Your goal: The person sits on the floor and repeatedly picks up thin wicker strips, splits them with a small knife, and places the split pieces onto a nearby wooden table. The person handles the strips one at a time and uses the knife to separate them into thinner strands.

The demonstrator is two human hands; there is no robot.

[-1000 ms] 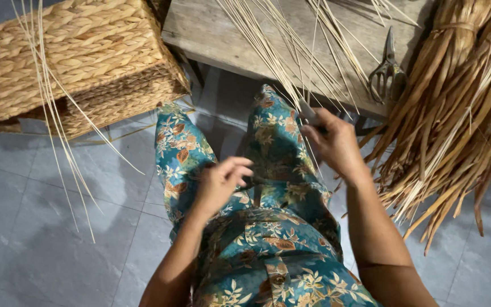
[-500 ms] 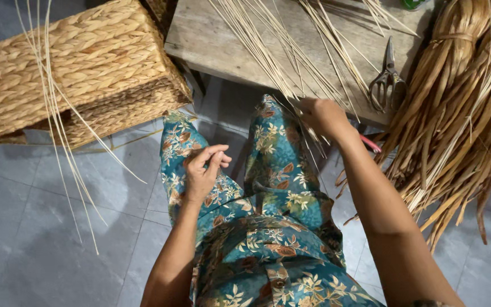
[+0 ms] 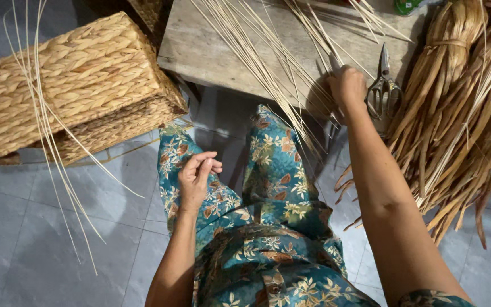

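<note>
right arm stretched out, left hand at rest
right hand (image 3: pixel 346 86) at 1 o'clock, grip closed around thin reed strands (image 3: pixel 268 74) on the wooden surface (image 3: pixel 200 54); left hand (image 3: pixel 195 181) on the knee, grip loosely curled, holding nothing.

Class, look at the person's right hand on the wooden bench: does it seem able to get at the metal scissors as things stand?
Probably yes. The right hand rests on the thin reeds right beside the scissors, which lie uncovered on the bench, with nothing between them.
</note>
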